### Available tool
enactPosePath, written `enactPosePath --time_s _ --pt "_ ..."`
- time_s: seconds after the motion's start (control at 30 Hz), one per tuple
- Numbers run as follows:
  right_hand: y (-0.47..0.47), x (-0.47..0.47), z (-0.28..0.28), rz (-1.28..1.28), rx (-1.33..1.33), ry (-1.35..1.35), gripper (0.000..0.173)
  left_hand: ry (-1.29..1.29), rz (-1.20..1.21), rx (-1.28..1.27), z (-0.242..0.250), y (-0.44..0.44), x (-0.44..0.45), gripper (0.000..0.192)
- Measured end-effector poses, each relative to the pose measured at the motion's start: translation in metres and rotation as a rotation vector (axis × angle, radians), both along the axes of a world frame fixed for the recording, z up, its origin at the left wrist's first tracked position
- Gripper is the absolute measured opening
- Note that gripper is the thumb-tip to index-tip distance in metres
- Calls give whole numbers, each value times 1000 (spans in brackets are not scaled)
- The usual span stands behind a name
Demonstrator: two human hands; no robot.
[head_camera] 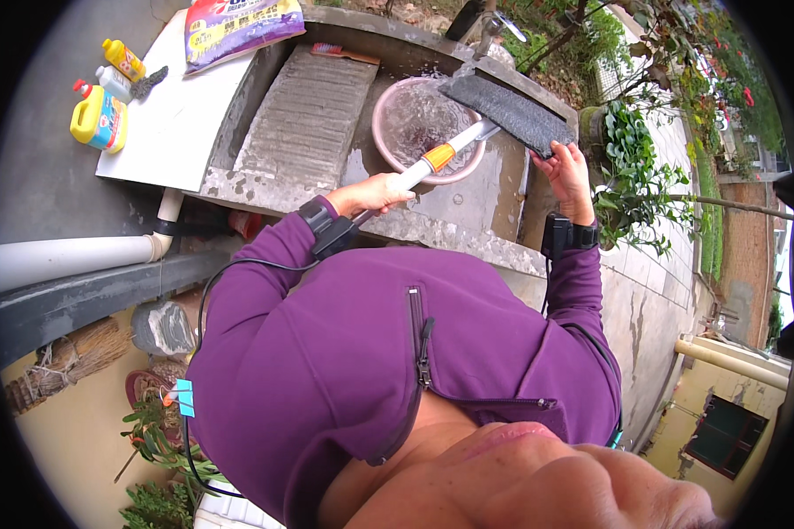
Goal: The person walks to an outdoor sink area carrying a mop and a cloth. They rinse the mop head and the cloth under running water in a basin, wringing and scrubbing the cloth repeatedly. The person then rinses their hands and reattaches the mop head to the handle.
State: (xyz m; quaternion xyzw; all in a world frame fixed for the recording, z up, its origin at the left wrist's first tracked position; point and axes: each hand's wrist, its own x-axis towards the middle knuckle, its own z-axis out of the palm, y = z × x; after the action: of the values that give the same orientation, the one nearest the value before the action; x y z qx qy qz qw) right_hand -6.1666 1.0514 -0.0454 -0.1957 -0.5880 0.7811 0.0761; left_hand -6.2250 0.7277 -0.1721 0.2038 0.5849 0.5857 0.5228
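Note:
My left hand (369,195) is wrapped around the white pole (466,137) of a flat mop, below its orange collar (439,157). The mop's dark grey pad (509,112) is tilted over the right rim of a pink plastic basin (378,125). With thumb and fingers, my right hand (566,173) pinches the near right corner of that pad. Water runs from a tap (484,41) at the pad's far end. Churned, bubbly water (430,119) fills the basin, which stands in a concrete sink (430,225).
Left in the sink is a ribbed concrete washboard (304,109), with a scrub brush (345,53) at its far end. A white board (165,125) carries a detergent bag (241,30), several bottles (99,118) and a dark scouring pad (149,83). A leafy plant (635,165) grows beside the sink's right side.

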Motion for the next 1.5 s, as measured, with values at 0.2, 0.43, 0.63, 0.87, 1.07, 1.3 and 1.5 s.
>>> enactPosePath --time_s 0.2,0.43,0.63,0.87,1.07,1.3,1.5 --pt "-13 -49 -4 101 79 -74 10 -37 87 -45 -14 -11 -15 23" --pt "-32 -118 -30 229 29 -145 16 -115 253 -114 -28 -28 -18 21" --pt "-36 -137 -41 331 68 -165 15 -162 303 -98 -39 -36 -12 23" --pt "-35 -161 -47 284 64 -237 16 -187 343 -124 -39 -28 -16 24" --pt "-44 -178 -64 291 84 -253 21 -239 373 -166 -43 -26 -16 23" --pt "-45 -183 -67 301 274 -366 25 -229 390 -185 -46 -30 -16 22" --pt "-56 -186 -70 162 439 -248 47 -84 414 -220 -33 -17 -23 23"
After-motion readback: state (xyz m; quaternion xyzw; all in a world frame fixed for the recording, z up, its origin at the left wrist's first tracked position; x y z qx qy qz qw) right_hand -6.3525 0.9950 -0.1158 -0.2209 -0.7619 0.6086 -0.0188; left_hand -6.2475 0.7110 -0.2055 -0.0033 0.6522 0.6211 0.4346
